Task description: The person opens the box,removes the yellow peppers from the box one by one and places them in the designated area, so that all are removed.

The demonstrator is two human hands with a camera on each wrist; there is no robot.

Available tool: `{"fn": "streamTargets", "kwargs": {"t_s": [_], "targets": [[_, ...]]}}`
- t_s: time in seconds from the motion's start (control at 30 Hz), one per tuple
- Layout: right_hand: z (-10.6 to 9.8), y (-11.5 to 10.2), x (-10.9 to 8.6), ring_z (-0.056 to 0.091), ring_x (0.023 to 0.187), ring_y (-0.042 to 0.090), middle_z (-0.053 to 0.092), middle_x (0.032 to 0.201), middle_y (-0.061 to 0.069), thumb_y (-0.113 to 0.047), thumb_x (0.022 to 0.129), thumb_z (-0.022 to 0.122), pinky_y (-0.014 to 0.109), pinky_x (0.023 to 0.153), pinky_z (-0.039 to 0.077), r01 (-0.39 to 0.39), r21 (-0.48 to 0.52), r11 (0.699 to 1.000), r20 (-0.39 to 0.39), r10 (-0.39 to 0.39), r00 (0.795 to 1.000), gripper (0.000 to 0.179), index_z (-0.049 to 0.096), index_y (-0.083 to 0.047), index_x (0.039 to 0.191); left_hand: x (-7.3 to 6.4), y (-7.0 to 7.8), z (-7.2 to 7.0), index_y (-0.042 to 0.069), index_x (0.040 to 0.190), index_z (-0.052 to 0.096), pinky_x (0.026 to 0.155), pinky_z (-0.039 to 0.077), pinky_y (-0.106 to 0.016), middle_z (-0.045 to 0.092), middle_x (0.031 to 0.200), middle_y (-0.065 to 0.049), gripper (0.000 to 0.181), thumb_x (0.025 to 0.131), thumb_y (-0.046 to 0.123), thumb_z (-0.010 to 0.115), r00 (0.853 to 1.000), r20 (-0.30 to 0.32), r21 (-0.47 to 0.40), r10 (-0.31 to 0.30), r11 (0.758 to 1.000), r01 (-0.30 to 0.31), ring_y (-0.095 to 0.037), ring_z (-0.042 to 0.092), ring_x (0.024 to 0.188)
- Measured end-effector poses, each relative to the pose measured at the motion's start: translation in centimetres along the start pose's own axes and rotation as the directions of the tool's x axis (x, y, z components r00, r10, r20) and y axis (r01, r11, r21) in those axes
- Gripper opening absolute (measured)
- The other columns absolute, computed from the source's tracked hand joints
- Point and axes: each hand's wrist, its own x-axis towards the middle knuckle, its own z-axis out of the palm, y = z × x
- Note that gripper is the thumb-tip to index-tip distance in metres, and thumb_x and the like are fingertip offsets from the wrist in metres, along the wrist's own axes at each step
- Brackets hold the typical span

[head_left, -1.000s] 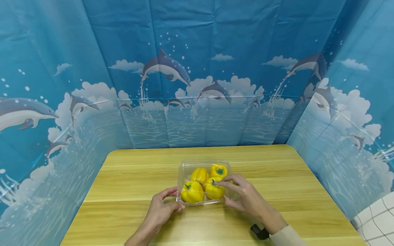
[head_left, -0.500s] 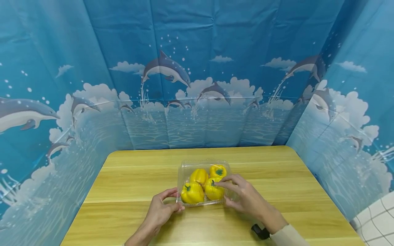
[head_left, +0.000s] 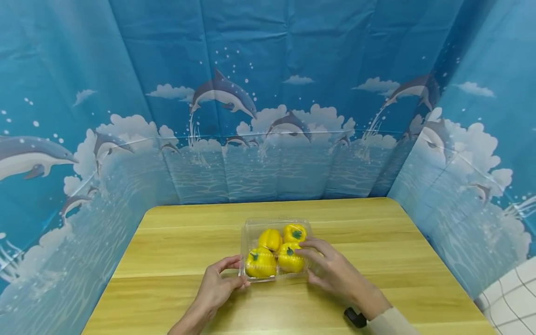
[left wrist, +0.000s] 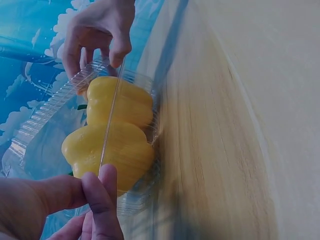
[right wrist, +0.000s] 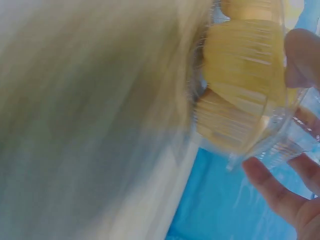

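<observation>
A clear plastic clamshell container (head_left: 278, 223) sits on the wooden table, with several yellow bell peppers (head_left: 261, 263) inside. Green stems show on some of them. The clear lid (left wrist: 111, 117) lies over the peppers, its front edge a thin line in the left wrist view. At the container's front left corner, my left hand (head_left: 222, 281) pinches the edge between thumb and fingers. My right hand (head_left: 332, 265) holds the front right corner, thumb at the front and fingers bent over the lid. How firmly the right fingers grip is hard to tell; the right wrist view is blurred.
The wooden table (head_left: 188, 237) extends around the container. A blue dolphin-print curtain (head_left: 268, 167) hangs behind it and along both sides. A black band (head_left: 355, 318) is on the right wrist. White grid-patterned cloth (head_left: 512, 293) shows at the lower right.
My right fingers have shifted slightly to the right across the lid. The left hand keeps its hold on the corner, and the container has hardly moved.
</observation>
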Motion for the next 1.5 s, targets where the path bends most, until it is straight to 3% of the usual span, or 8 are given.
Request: {"fn": "streamTargets", "kwargs": {"t_s": [0.2,0.57,0.7,0.87,1.03,1.17,1.33,1.5], "targets": [[-0.7,0.0,0.7,0.078,0.130,0.036,0.078,0.142,0.016,0.003,0.076,0.092,0.043,0.102,0.072,0.039,-0.027,0.999,0.033,-0.038,0.999,0.074,0.078,-0.014,0.147,-0.3,-0.6,-0.1,-0.004,0.161,0.062,0.081,0.071,-0.031,0.066,0.148,-0.028,0.071,0.095,0.001,0.090,0.998,0.022,0.026,0.067,0.997,-0.067,-0.023,0.088,0.091],[-1.4,0.3,1.4,0.079,0.124,0.029,0.078,0.141,0.014,0.003,0.075,0.095,0.034,0.096,0.072,0.063,0.019,0.998,0.051,-0.064,0.997,0.076,0.078,-0.014,0.148,-0.4,-0.3,0.3,-0.003,0.165,0.059,0.083,0.070,-0.028,0.064,0.156,-0.028,0.074,0.096,-0.003,0.087,1.000,-0.025,0.032,-0.010,0.999,0.011,-0.026,0.088,0.094],[-1.0,-0.2,1.4,0.079,0.126,0.031,0.077,0.141,0.014,0.004,0.074,0.096,0.033,0.096,0.071,0.092,0.002,0.996,0.007,-0.092,0.996,0.075,0.078,-0.011,0.145,-0.6,-0.6,1.1,-0.008,0.164,0.052,0.086,0.072,-0.030,0.070,0.143,-0.025,0.076,0.096,-0.004,0.085,0.994,-0.090,-0.097,-0.058,0.994,0.050,-0.020,0.084,0.091],[-0.6,-1.0,1.2,0.078,0.128,0.033,0.078,0.142,0.013,0.001,0.076,0.097,0.038,0.100,0.071,0.063,-0.010,0.998,-0.018,-0.063,0.998,0.069,0.078,-0.010,0.141,-1.0,-1.3,3.2,-0.012,0.168,0.027,0.092,0.072,-0.029,0.073,0.122,-0.016,0.086,0.104,-0.002,0.084,0.989,-0.064,-0.316,-0.136,0.943,0.109,-0.015,0.086,0.092],[-0.2,-1.5,0.9,0.078,0.131,0.033,0.079,0.142,0.011,-0.004,0.079,0.099,0.038,0.106,0.069,0.017,-0.024,1.000,-0.004,-0.017,1.000,0.061,0.080,-0.012,0.137,-1.5,-1.8,5.7,-0.012,0.169,0.002,0.089,0.072,-0.029,0.074,0.122,-0.021,0.103,0.108,0.004,0.083,0.986,-0.022,-0.376,-0.163,0.916,0.143,-0.019,0.088,0.090],[0.0,-1.7,0.6,0.079,0.131,0.032,0.079,0.140,0.011,-0.005,0.078,0.100,0.037,0.106,0.069,0.005,-0.024,1.000,-0.013,-0.006,1.000,0.060,0.081,-0.011,0.134,-1.4,-1.7,7.4,-0.001,0.172,-0.008,0.086,0.074,-0.033,0.075,0.116,-0.020,0.112,0.109,0.009,0.084,0.987,-0.033,-0.411,-0.160,0.902,0.133,-0.021,0.088,0.084],[0.1,-1.9,0.5,0.079,0.129,0.030,0.080,0.140,0.011,-0.007,0.079,0.101,0.038,0.105,0.070,0.001,0.003,1.000,-0.018,-0.001,1.000,0.060,0.081,-0.011,0.136,-0.9,-1.3,8.1,0.015,0.183,0.001,0.081,0.074,-0.035,0.064,0.122,-0.021,0.118,0.105,0.013,0.089,0.982,-0.144,-0.307,-0.119,0.949,0.070,-0.022,0.082,0.086],[0.1,-2.2,0.6,0.079,0.128,0.026,0.081,0.140,0.009,-0.008,0.079,0.102,0.036,0.104,0.070,-0.006,-0.019,1.000,-0.010,0.006,1.000,0.059,0.082,-0.013,0.135,-1.0,-1.1,8.0,0.008,0.182,0.021,0.084,0.066,-0.035,0.047,0.146,-0.030,0.124,0.091,0.023,0.104,0.939,-0.341,-0.035,-0.053,0.998,0.044,-0.032,0.068,0.115]]}}
